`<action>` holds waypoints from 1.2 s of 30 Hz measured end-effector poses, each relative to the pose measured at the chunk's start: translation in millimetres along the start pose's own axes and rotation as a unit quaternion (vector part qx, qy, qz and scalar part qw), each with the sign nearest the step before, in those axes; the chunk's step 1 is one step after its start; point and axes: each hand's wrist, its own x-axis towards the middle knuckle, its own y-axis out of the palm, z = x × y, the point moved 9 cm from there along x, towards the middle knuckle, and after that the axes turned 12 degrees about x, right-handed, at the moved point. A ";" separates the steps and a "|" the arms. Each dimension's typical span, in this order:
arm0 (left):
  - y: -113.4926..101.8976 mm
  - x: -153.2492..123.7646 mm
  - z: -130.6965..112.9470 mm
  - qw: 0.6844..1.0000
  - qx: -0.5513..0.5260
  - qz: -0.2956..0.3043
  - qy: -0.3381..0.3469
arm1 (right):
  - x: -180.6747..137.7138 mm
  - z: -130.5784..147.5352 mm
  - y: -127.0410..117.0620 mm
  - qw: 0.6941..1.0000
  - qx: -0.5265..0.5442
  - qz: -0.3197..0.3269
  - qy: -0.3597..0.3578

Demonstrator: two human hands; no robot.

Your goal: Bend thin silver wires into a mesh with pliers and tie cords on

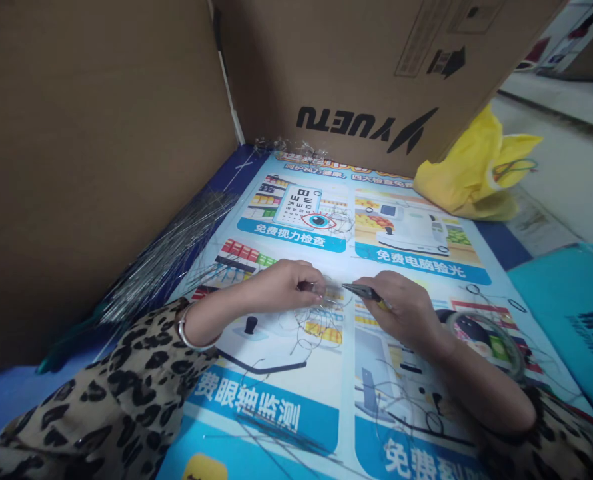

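Note:
Near the middle of the printed sheet, my left hand (301, 285) is closed in a pinch on a piece of bent thin wire (332, 297). Opposite it, my right hand (400, 303) grips a pair of pliers (364, 292) whose pointed jaws face left, close to the wire. Whether the jaws touch the wire I cannot tell. Under my hands lies a tangle of loose wire (306, 340). A bundle of straight wires (161, 253) rests to the left, past my left forearm. More cut wires (286, 433) are at the near edge.
A cardboard box wall (326, 60) stands behind the sheet, another cardboard panel (86, 147) at left. A yellow plastic bag (469, 177) sits at the back right. At right lies a turquoise bag (566, 313). A coil or ring (511, 347) is beside my right forearm.

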 end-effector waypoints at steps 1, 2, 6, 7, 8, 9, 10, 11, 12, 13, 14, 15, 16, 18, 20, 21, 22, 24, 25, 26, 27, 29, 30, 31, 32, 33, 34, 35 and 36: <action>0.3 0.0 0.0 1.000 0.001 0.002 0.001 | 0.3 0.4 0.0 1.000 -0.001 0.001 0.002; 0.7 0.1 0.1 1.000 0.001 0.005 0.001 | 0.5 0.6 0.1 1.000 -0.002 0.003 0.004; 2.9 0.2 1.2 1.000 -0.007 0.014 0.005 | 1.4 0.7 1.6 1.000 -0.009 0.012 0.010; 3.2 0.2 1.2 1.000 -0.010 0.015 0.007 | 1.5 0.8 1.9 1.000 -0.010 0.014 0.009; 3.5 0.2 0.9 1.000 -0.012 0.016 0.010 | 1.6 1.0 2.2 1.000 -0.012 0.016 0.009; 3.7 0.3 0.3 1.000 -0.013 0.017 0.015 | 1.6 0.9 2.7 1.000 -0.013 0.018 0.009; 3.9 0.2 -0.8 1.000 -0.013 0.019 0.020 | 1.5 0.9 2.9 1.000 -0.014 0.019 0.009; 4.3 0.1 -2.0 0.999 -0.011 0.021 0.026 | 1.3 0.9 2.9 1.000 -0.015 0.019 0.008; 4.5 -0.1 -3.2 0.999 -0.008 0.024 0.030 | 1.1 1.0 2.9 1.000 -0.014 0.019 0.007; 4.8 -0.3 -4.2 0.999 -0.006 0.027 0.033 | 0.9 0.9 3.0 1.000 -0.015 0.019 0.006; 5.0 -0.5 -5.2 0.999 -0.004 0.030 0.036 | 0.6 0.7 3.1 1.000 -0.016 0.018 0.006; 5.2 -0.8 -6.1 0.999 -0.004 0.033 0.038 | 0.3 0.8 3.2 1.000 -0.018 0.018 0.004; 5.3 -1.1 -6.8 0.999 -0.006 0.035 0.040 | 0.1 0.9 3.1 1.000 -0.020 0.016 0.002; 5.4 -1.5 -7.7 0.998 -0.009 0.037 0.044 | -0.1 1.7 2.7 1.000 -0.020 0.011 -0.003; 5.9 -1.9 -8.4 0.998 -0.012 0.041 0.049 | 0.1 2.9 2.1 1.000 -0.015 0.008 -0.008; 6.1 -1.9 -8.6 0.998 -0.014 0.043 0.052 | 0.2 3.4 1.5 1.000 -0.014 0.004 -0.009; 6.3 -1.9 -8.8 0.997 -0.017 0.043 0.054 | 0.3 3.9 1.1 1.000 -0.014 0.003 -0.011; 6.4 -1.6 -8.6 0.997 -0.023 0.043 0.056 | 0.4 4.8 0.7 1.000 -0.015 0.001 -0.014; 6.4 -1.2 -8.1 0.997 -0.023 0.041 0.054 | 0.3 5.4 0.6 1.000 -0.016 0.002 -0.017; 6.3 -0.8 -7.3 0.998 -0.021 0.038 0.050 | 0.1 6.2 0.9 1.000 -0.019 0.004 -0.022; 6.3 -0.5 -6.3 0.998 -0.018 0.035 0.043 | -0.2 7.1 1.6 0.999 -0.023 0.007 -0.027; 5.8 0.2 -4.3 0.999 -0.010 0.027 0.025 | -1.0 9.4 3.0 0.998 -0.037 0.014 -0.040; 5.5 0.4 -3.4 1.000 -0.006 0.023 0.014 | -1.4 10.7 3.9 0.998 -0.045 0.019 -0.046; 5.4 0.5 -2.7 1.000 -0.002 0.020 0.003 | -1.7 12.1 4.9 0.997 -0.053 0.023 -0.051; 5.4 0.5 -2.1 1.000 0.002 0.019 -0.009 | -1.9 13.4 5.5 0.996 -0.060 0.026 -0.055; 5.7 0.4 -1.6 1.000 0.008 0.019 -0.019 | -2.0 14.9 5.7 0.996 -0.068 0.026 -0.060; 6.1 0.2 -1.2 0.999 0.013 0.020 -0.029 | -2.0 16.5 5.6 0.995 -0.075 0.024 -0.065; 6.6 0.0 -0.8 0.999 0.016 0.022 -0.037 | -2.0 18.1 5.3 0.994 -0.083 0.021 -0.069; 7.0 -0.3 -0.1 0.999 0.018 0.023 -0.045 | -1.8 19.5 5.1 0.993 -0.092 0.020 -0.073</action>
